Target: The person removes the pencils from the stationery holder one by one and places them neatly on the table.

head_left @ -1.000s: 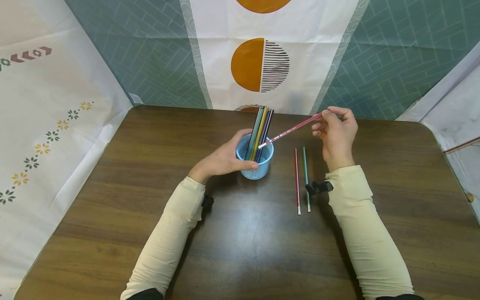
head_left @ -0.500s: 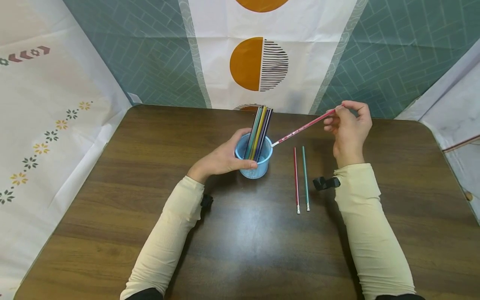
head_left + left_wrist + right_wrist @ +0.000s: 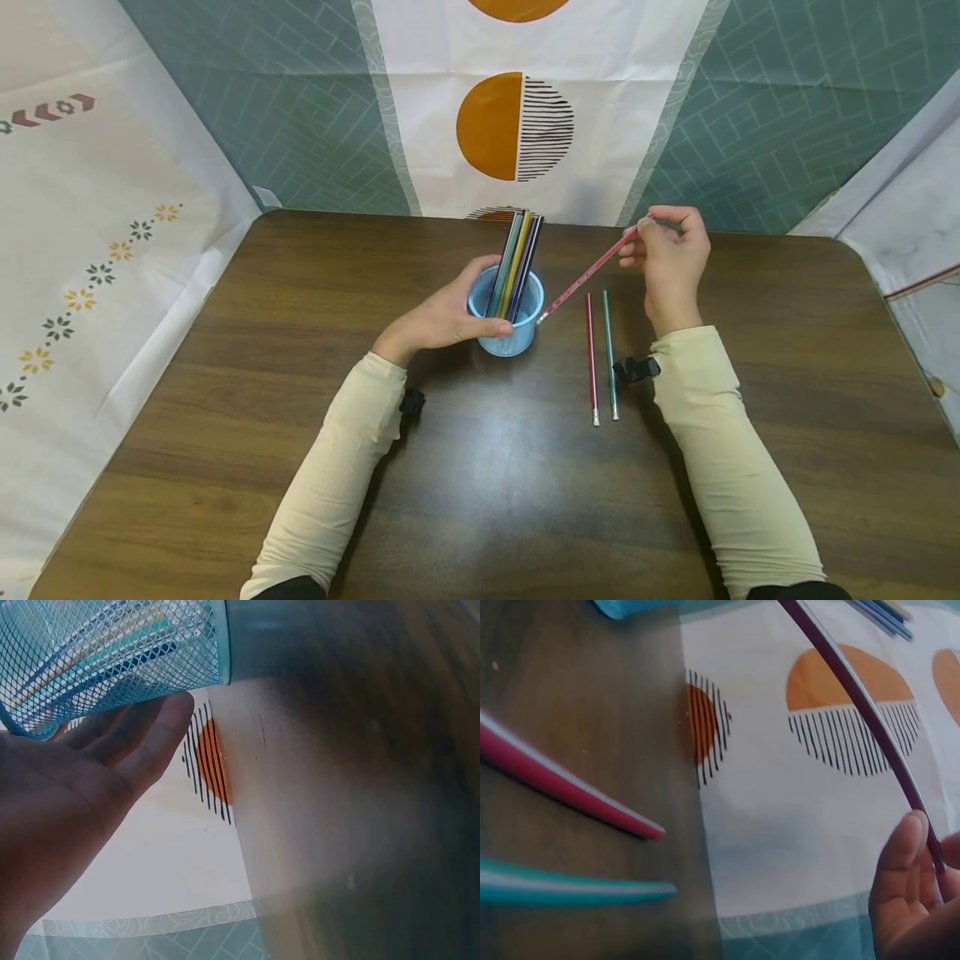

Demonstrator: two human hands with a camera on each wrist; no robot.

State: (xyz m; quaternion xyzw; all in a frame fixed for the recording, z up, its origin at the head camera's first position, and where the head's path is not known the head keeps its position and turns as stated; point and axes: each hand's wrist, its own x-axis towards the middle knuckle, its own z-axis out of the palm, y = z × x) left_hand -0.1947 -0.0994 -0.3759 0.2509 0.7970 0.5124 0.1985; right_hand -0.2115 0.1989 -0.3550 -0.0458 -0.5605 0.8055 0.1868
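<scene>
My left hand (image 3: pixel 442 321) holds a light blue mesh cup (image 3: pixel 506 344), with its thumb along the near side. Several pencils (image 3: pixel 517 258), green, yellow and dark, stand tilted in the cup. In the left wrist view the fingers lie against the mesh wall (image 3: pixel 112 694). Between thumb and fingers, my right hand (image 3: pixel 671 271) pinches one end of a red pencil (image 3: pixel 592 271). That pencil slants down left, its silvery eraser end close to the cup's right rim; whether they touch I cannot tell. The right wrist view shows the pinched red pencil (image 3: pixel 855 688) too.
Two pencils, one red (image 3: pixel 592 358) and one green (image 3: pixel 610 354), lie side by side on the brown wooden table (image 3: pixel 225 400), right of the cup. Behind the table's far edge hangs a patterned cloth (image 3: pixel 405 125).
The held red pencil's eraser end has gone from above the cup's opening to outside its right rim, and lower. My right hand moved right, then back left. The left hand stays put.
</scene>
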